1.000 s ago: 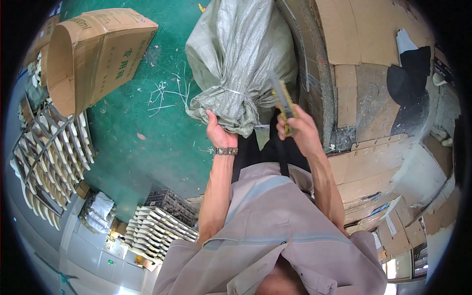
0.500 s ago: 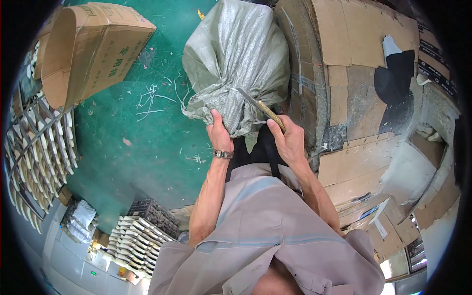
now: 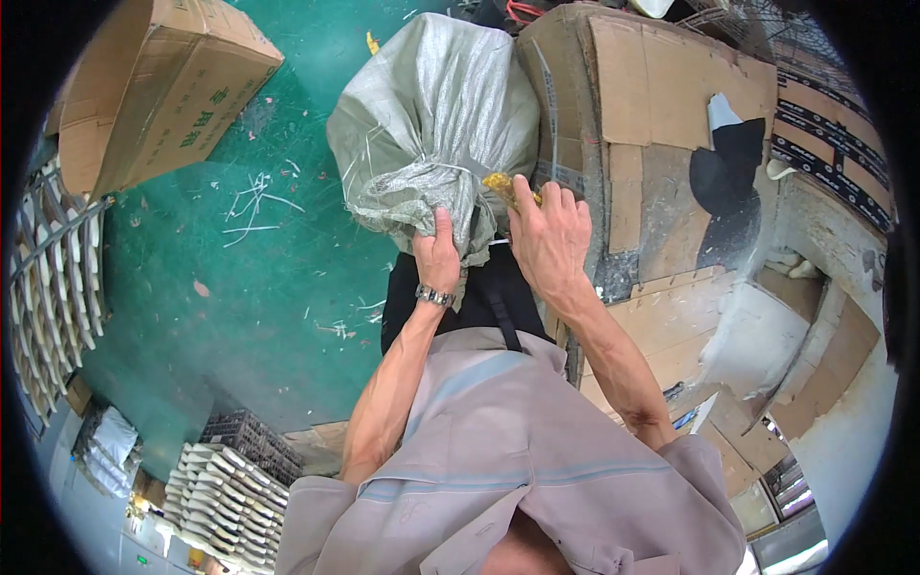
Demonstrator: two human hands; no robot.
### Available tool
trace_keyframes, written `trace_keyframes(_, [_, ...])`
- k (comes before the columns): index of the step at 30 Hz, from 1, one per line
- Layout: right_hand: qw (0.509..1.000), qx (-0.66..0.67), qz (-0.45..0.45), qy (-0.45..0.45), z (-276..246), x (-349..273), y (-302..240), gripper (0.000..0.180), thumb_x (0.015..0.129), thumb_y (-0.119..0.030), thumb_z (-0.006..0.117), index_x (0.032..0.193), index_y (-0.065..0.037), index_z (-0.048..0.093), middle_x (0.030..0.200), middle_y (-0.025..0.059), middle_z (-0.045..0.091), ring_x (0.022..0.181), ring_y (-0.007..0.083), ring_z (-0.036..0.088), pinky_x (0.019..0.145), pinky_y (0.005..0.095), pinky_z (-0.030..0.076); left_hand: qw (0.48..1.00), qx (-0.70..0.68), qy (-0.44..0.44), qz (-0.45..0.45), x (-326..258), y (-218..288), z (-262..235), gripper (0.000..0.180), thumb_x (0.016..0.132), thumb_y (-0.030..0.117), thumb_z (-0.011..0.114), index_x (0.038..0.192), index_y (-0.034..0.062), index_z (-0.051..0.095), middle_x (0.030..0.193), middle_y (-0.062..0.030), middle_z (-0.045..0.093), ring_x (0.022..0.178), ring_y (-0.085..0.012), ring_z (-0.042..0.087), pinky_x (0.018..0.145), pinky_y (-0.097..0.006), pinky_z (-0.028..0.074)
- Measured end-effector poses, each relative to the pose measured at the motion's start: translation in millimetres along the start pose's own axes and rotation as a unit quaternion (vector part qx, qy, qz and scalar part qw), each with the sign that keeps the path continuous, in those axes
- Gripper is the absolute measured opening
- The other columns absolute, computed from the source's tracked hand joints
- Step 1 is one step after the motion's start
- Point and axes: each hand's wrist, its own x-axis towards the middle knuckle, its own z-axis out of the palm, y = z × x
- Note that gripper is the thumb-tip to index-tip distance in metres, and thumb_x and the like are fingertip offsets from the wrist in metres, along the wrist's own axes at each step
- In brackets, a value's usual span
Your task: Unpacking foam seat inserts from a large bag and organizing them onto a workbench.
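A bulging grey woven sack (image 3: 436,125) stands on the green floor in front of me, its neck gathered into a bunch. My left hand (image 3: 438,257), with a metal watch at the wrist, grips the bunched neck from below. My right hand (image 3: 548,240) is closed around a yellow strap (image 3: 503,184) right at the sack's neck; most of the strap is hidden by the fingers.
A large open cardboard box (image 3: 168,86) lies on its side at the upper left. A bench covered in flattened cardboard (image 3: 661,115) runs along the right. Racks of white pieces (image 3: 53,278) line the left edge, and stacked white trays (image 3: 225,494) sit at the lower left.
My right hand has brought the yellow strap down from upright to the sack's neck and closed in beside the left hand. The left hand keeps its grip on the neck.
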Motion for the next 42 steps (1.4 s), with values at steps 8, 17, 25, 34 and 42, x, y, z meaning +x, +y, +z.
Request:
trace_keyframes(8, [0.998, 0.051, -0.008, -0.022, -25.2, 5.0, 5.3, 0.039, 0.083, -0.021, 0.072, 0.121, -0.014, 0.063, 0.091, 0.0107, 0.057, 0.086, 0.0275, 0.059, 0.073, 0.0411, 0.043, 0.999, 0.017, -0.027, -0.029, -6.2, -9.9, -10.1, 0.05, 0.104, 0.04, 0.051, 0.109, -0.0081, 0.066, 0.098, -0.0153, 0.072, 0.089, -0.0224, 0.064, 0.082, -0.038, 0.049])
trace_keyframes(17, [0.998, -0.052, -0.035, -0.026, 0.6, 13.6, -12.1, 0.039, 0.08, -0.02, 0.072, 0.117, -0.011, 0.062, 0.089, 0.0096, 0.056, 0.085, 0.0268, 0.058, 0.071, 0.0411, 0.041, 0.999, -0.001, -0.032, 0.004, -6.9, -10.0, 2.0, 0.045, 0.102, 0.035, 0.055, 0.105, -0.0091, 0.065, 0.093, -0.0205, 0.071, 0.085, -0.0298, 0.065, 0.08, -0.041, 0.048])
trace_keyframes(25, [0.997, -0.065, 0.033, 0.028, -6.0, 8.8, 6.1, 0.042, 0.077, -0.015, 0.071, 0.118, -0.011, 0.062, 0.092, 0.0078, 0.056, 0.088, 0.0258, 0.056, 0.075, 0.0395, 0.038, 0.998, 0.025, -0.046, -0.019, -6.8, -4.5, -0.2, 0.046, 0.1, 0.037, 0.06, 0.095, -0.0075, 0.065, 0.084, -0.0155, 0.069, 0.073, -0.0232, 0.06, 0.07, -0.04, 0.047])
trace_keyframes(34, [0.965, 0.101, 0.205, -0.128, 21.6, -31.8, 11.6, 0.037, 0.079, -0.02, 0.075, 0.108, -0.007, 0.056, 0.089, 0.0171, 0.067, 0.076, 0.0384, 0.068, 0.064, 0.0484, 0.051, 0.991, 0.07, -0.11, 0.003, -12.9, -0.2, 25.2, 0.046, 0.1, 0.039, 0.058, 0.096, -0.0062, 0.067, 0.075, -0.0207, 0.067, 0.069, -0.0308, 0.064, 0.066, -0.043, 0.048])
trace_keyframes(42, [0.954, 0.165, 0.216, -0.126, 27.0, -41.2, 11.0, 0.04, 0.08, -0.019, 0.075, 0.11, -0.005, 0.052, 0.089, 0.0194, 0.067, 0.073, 0.041, 0.067, 0.061, 0.0491, 0.051, 0.989, 0.062, -0.129, -0.025, -14.1, -0.9, 26.7, 0.043, 0.1, 0.036, 0.059, 0.097, -0.0058, 0.067, 0.075, -0.0174, 0.068, 0.069, -0.0261, 0.063, 0.067, -0.043, 0.048])
